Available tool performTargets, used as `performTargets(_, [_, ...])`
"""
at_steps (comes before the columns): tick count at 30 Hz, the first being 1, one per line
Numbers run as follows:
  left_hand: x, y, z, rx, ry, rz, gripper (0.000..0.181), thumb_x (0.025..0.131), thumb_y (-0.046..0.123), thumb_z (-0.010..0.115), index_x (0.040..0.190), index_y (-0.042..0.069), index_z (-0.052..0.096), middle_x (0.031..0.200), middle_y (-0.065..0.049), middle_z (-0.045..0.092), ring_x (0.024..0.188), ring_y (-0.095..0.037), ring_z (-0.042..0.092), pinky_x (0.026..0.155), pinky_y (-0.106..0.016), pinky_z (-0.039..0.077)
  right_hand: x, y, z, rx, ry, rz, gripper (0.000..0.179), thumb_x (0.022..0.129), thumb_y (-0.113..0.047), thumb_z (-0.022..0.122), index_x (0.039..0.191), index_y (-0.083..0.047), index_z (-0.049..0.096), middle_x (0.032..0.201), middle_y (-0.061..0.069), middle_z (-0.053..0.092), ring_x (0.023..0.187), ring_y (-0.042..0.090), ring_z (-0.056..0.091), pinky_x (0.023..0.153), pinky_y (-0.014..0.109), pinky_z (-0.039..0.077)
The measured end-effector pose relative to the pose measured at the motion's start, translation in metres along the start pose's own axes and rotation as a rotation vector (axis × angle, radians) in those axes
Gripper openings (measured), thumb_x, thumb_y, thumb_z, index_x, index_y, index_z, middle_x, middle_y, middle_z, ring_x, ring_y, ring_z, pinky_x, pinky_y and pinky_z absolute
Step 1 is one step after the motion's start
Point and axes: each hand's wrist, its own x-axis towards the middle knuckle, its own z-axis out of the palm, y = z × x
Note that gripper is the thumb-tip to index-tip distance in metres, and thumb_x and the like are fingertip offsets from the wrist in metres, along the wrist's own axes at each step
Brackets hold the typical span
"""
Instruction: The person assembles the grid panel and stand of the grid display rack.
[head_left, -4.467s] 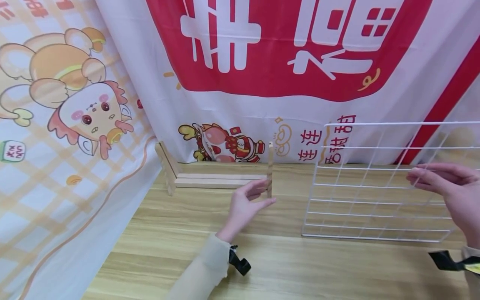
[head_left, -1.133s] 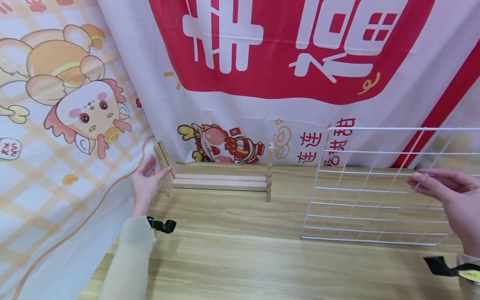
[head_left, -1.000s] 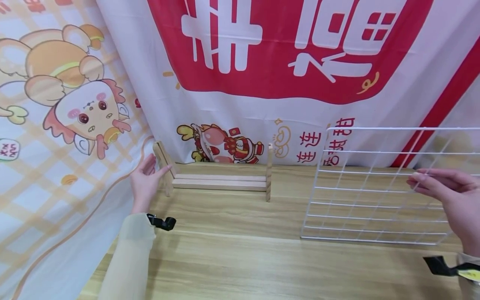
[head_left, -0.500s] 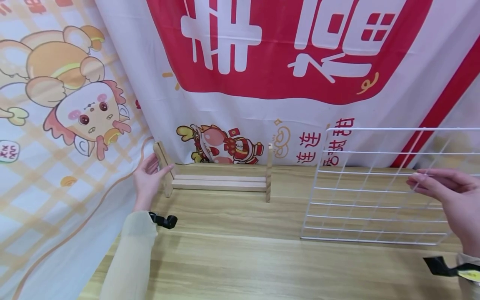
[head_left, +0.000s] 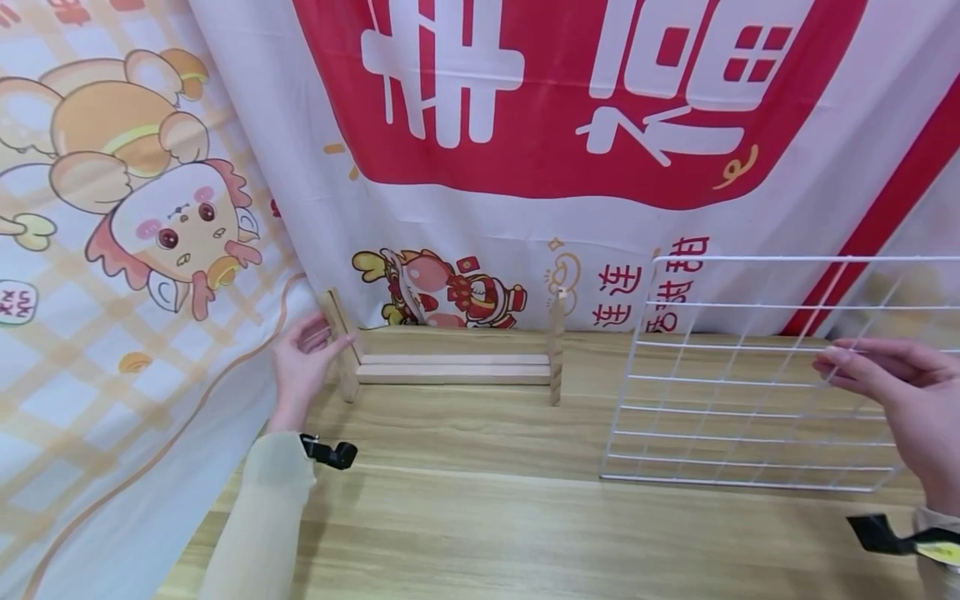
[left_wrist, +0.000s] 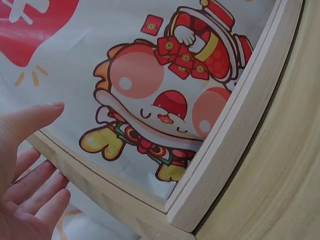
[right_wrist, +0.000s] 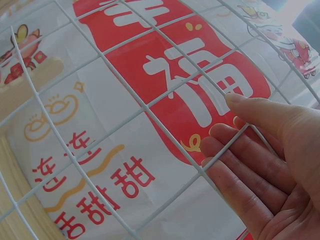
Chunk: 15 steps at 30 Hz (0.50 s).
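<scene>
A low wooden stand [head_left: 453,378], with two upright side boards joined by a crossbar, stands on the table by the rear cloth. My left hand [head_left: 298,358] is at its left side board [head_left: 345,354]. In the left wrist view, the fingers [left_wrist: 42,187] are fairly straight against the board's outer face, and the thumb reaches over the inner side, apart from the wood. On the right, a white wire grid panel [head_left: 738,482] stands upright. My right hand [head_left: 903,375] grips it; in the right wrist view the thumb [right_wrist: 245,102] lies on a wire and the fingers curl around behind.
A printed cloth [head_left: 427,208] with red and white lettering hangs behind the wooden table [head_left: 480,533]. Another patterned cloth [head_left: 150,350] slopes along the left side. Black straps with small mounts [head_left: 330,452] sit on both wrists.
My left hand has gone from the stand's right board to its left board. In the last half second the stand has slid slightly right. The right hand and grid panel have stayed nearly still.
</scene>
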Motion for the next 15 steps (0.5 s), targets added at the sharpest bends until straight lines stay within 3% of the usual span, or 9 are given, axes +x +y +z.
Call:
performTargets(8, [-0.018,0.004,0.005,0.033,-0.029,0.005,0.076,0.081,0.027,0.089,0.145,0.008,0.054,0.142,-0.014,0.058,0.127,-0.028,0.058,0.107,-0.036,0.047,0.0,0.0,0.001,0.001,0.001,-0.013,0.02,0.097,0.008,0.061,0.115,0.007,0.069,0.099,-0.002,0.077,0.083,0.007,0.074,0.071,0.016,0.056])
performTargets(15, [-0.017,0.002,0.006,0.014,-0.059,0.023,0.075,0.085,0.021,0.086,0.149,0.01,0.05,0.147,-0.014,0.054,0.129,-0.029,0.056,0.105,-0.033,0.048,0.0,0.0,0.001,-0.003,0.001,-0.026,0.02,0.097,0.009,0.061,0.116,0.01,0.068,0.099,-0.001,0.076,0.083,0.007,0.074,0.071,0.016,0.056])
